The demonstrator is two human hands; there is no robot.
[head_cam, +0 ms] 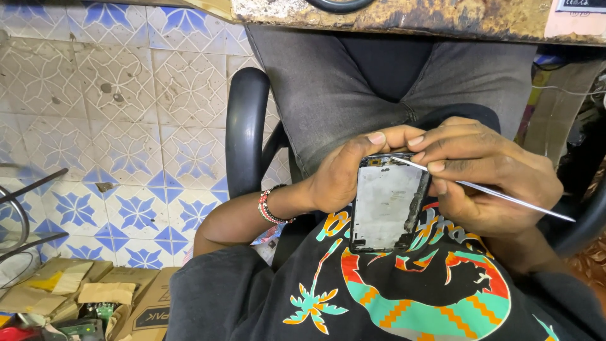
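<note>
An opened phone frame (385, 205) with a bare silver inner plate is held upright against my chest, over a black shirt with a colourful print. My left hand (344, 170) grips its left edge and top, with a beaded bracelet on the wrist. My right hand (486, 173) holds a thin metal tool (505, 196), like tweezers or a pry pick. The tool's tip rests at the phone's top right corner, and its long end sticks out to the right.
I sit in a black chair with an armrest (243, 126) at my left. A worn workbench edge (410, 19) runs along the top. Blue and white patterned floor tiles (113, 126) lie to the left, with cardboard boxes (126, 297) and circuit scraps at lower left.
</note>
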